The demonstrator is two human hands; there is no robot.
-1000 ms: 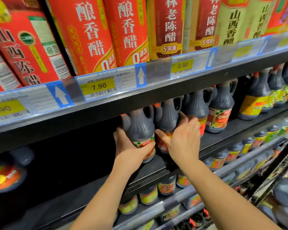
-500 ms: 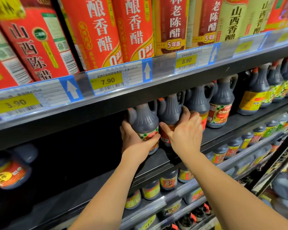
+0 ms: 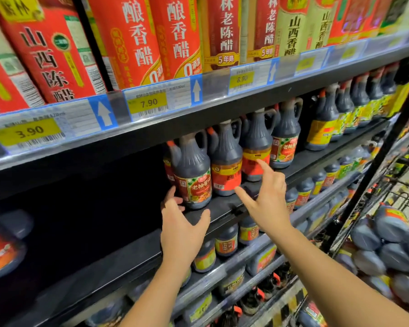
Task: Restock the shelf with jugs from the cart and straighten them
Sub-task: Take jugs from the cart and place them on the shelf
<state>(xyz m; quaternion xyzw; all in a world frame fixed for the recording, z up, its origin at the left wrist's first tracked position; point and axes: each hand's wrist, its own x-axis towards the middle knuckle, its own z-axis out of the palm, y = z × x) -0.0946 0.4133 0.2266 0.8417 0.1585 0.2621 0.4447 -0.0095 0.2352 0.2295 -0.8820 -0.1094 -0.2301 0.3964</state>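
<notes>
Both hands are open, left hand point(image 3: 182, 228) spread just beside the end jug point(image 3: 194, 171), perhaps brushing it, right hand point(image 3: 269, 200) pointing fingers at the neighbouring jugs point(image 3: 226, 166) on the dark shelf point(image 3: 224, 205), likely to square the row.

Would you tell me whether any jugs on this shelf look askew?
Yes: the second jug and third jug from the left show red back labels, while the first jug and fourth jug show picture fronts.
</notes>
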